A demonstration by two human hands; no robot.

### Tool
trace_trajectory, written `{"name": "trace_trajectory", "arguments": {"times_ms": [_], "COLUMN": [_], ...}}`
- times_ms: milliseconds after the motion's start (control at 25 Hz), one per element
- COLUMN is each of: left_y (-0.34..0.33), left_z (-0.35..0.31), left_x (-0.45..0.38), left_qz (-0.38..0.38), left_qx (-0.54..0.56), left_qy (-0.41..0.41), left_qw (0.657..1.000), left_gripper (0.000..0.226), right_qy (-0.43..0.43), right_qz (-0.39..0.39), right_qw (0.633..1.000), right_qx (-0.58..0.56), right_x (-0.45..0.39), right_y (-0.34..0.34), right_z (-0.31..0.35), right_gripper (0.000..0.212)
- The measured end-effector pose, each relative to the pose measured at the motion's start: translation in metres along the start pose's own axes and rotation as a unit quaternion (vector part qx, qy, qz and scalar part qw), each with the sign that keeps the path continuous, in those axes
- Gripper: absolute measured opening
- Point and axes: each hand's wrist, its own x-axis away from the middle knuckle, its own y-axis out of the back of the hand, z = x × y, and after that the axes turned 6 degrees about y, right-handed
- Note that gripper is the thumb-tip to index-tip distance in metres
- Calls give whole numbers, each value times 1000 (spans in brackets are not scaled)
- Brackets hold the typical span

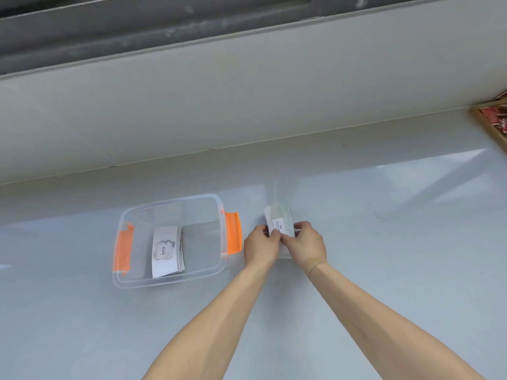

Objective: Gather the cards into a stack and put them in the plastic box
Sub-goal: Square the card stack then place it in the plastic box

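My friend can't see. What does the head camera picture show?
Both hands, left and right, hold a bunch of cards on a white table. Left of them, a clear box with orange clips holds another stack.

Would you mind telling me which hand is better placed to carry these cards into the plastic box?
The left hand. It holds the cards on the side nearer the plastic box, which lies to the left. The right hand grips them too, but would have to reach across.

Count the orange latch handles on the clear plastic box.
2: one orange latch handle on the clear plastic box's right end, near the hands; the other orange latch handle on its left end.
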Motion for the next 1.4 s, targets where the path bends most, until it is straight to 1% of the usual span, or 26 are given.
{"name": "trace_trajectory", "arguments": {"times_ms": [120, 240, 280, 400, 520, 640, 720, 760, 840, 880, 1040, 1080, 1160, 1240, 1320, 1400], "left_y": [5, 13, 15, 18, 23, 35, 47, 53, 67, 76, 114, 126, 149, 176, 200, 216], "left_z": [0, 7, 10, 24, 43, 70, 87, 94, 110, 118, 152, 162, 181, 201, 218, 232], "left_x": [3, 13, 17, 31, 47, 59, 62, 61, 64, 66, 74, 76, 79, 79, 76, 73], "left_qz": [27, 61, 74, 116, 174, 209, 193, 172, 144, 142, 136, 129, 114, 79, 46, 28], "left_qx": [-10, 27, 45, 92, 128, 78, 14, -12, -30, -37, -93, -100, -106, -122, -124, -128], "left_qy": [26, 42, 46, 63, 67, 47, 19, 8, -3, -14, -101, -116, -149, -174, -181, -183], "left_qw": [999, 997, 995, 987, 974, 974, 981, 985, 989, 989, 981, 980, 977, 974, 975, 974], "left_gripper": [24, 15, 13, 20, 19, 8, 3, 8, 26, 35, 71, 75, 73, 60, 46, 41], "right_qy": [-39, -32, -29, -30, 0, 63, 113, 137, 178, 197, 273, 290, 324, 359, 385, 405], "right_qz": [34, 39, 32, 20, 43, 47, 50, 54, 62, 64, 77, 84, 98, 112, 120, 121], "right_qw": [998, 997, 996, 993, 996, 997, 988, 981, 964, 957, 927, 919, 902, 883, 865, 849], "right_qx": [-33, -63, -79, -116, -76, 13, 91, 130, 190, 206, 245, 253, 267, 282, 299, 316], "right_x": [1, 9, 14, 33, 55, 80, 97, 104, 119, 127, 152, 157, 164, 173, 181, 185], "right_y": [0, -2, -2, -1, -2, -4, -7, -9, -15, -21, -58, -69, -91, -116, -138, -157], "right_z": [3, -3, -4, -11, -21, -28, -33, -35, -37, -37, -27, -21, -9, 4, 15, 24], "right_gripper": [46, 33, 32, 49, 48, 44, 39, 36, 35, 36, 35, 35, 34, 36, 35, 35]}}
